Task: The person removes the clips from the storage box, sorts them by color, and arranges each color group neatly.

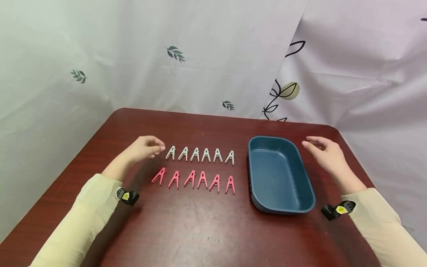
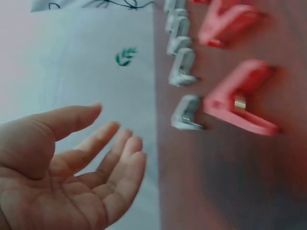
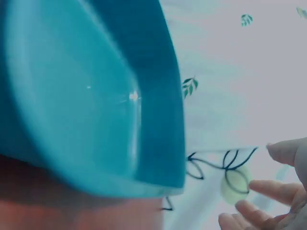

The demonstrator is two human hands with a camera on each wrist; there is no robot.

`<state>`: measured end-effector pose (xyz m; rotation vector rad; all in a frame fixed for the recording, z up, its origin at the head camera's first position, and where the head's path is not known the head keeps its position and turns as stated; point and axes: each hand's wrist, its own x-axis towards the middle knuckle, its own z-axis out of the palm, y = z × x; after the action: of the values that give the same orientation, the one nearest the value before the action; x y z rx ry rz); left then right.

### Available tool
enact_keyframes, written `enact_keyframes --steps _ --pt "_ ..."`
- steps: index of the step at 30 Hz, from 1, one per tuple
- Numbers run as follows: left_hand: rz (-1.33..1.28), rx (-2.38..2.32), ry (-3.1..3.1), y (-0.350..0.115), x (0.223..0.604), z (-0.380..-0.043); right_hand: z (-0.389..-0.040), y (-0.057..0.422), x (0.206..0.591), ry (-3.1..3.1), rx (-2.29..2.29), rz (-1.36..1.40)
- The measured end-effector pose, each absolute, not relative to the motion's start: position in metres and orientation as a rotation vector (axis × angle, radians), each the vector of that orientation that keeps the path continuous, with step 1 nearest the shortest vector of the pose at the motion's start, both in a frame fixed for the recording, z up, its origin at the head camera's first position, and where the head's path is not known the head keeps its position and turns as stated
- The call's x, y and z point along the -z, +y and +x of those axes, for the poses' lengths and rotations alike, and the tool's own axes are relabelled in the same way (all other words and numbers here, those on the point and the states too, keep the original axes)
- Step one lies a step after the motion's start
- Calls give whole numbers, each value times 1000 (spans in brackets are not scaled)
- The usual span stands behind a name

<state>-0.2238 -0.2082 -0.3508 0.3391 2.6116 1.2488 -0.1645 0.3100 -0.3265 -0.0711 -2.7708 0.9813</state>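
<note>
Two rows of spring clips lie on the brown table (image 1: 207, 226), several white clips (image 1: 205, 155) in the far row and several red clips (image 1: 202, 180) in the near one. My left hand (image 1: 145, 147) hovers just left of the leftmost white clip (image 1: 171, 152), its fingers loosely bent around nothing. In the left wrist view the thumb and fingers (image 2: 129, 172) stand apart. To the right of the rows is a blue plastic basin (image 1: 278, 178) with nothing inside. Beyond its right rim hovers my right hand (image 1: 325, 152), relaxed and holding nothing.
A white curtain (image 1: 200, 66) printed with leaves hangs behind the table and along its sides. Each wrist wears a dark strap with a small camera; the right one (image 1: 338, 210) is near the basin's near right corner.
</note>
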Motion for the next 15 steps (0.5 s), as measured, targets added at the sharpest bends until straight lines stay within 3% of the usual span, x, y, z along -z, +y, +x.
enact_keyframes --steps 15 --pt "682 -957 3011 -136 313 -245 -201 230 314 -2736 -527 483"
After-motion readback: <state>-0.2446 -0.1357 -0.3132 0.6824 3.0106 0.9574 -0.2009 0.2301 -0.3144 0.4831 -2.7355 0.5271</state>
